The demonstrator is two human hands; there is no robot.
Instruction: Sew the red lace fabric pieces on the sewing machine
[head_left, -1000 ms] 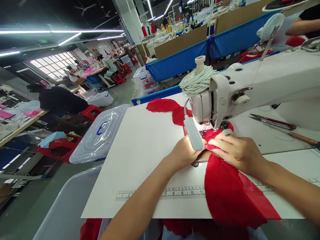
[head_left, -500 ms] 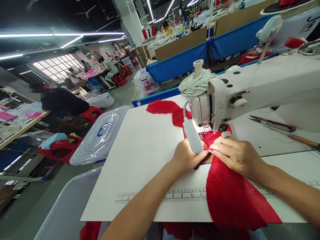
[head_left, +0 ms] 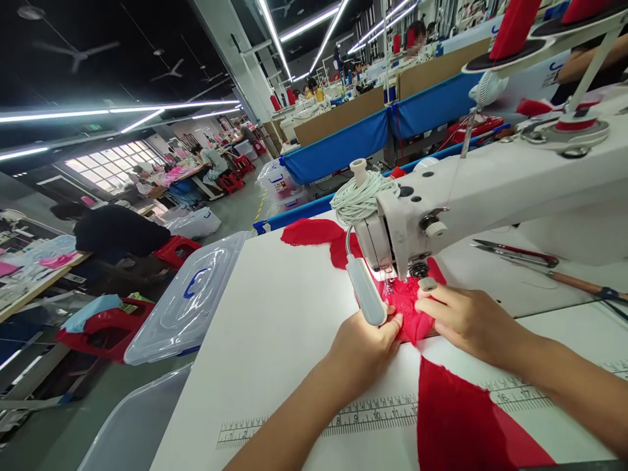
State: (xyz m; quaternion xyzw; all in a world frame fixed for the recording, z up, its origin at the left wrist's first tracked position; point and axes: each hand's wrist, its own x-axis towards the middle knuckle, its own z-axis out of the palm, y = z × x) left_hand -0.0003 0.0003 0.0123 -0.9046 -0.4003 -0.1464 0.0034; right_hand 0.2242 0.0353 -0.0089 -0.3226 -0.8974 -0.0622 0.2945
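Observation:
Red lace-like fabric lies beneath the needle area of a white sewing machine. My left hand grips the fabric's left edge, thumb and fingers closed on it, partly behind the grey lamp. On the other side, my right hand pinches the fabric's right edge close to the presser foot. The cloth narrows to a twisted point between my hands, then widens into a plain red panel hanging over the table's front edge. More red fabric lies behind the machine head.
Scissors and a wooden-handled tool lie right of the machine. A printed ruler runs along the white table. Lidded plastic bins stand at the left. A person in dark clothing sits beyond them.
My hands have moved apart, and the fabric formerly bunched between them is spread flatter near the needle. The front panel has shifted lower in view. The camera view has also shifted.

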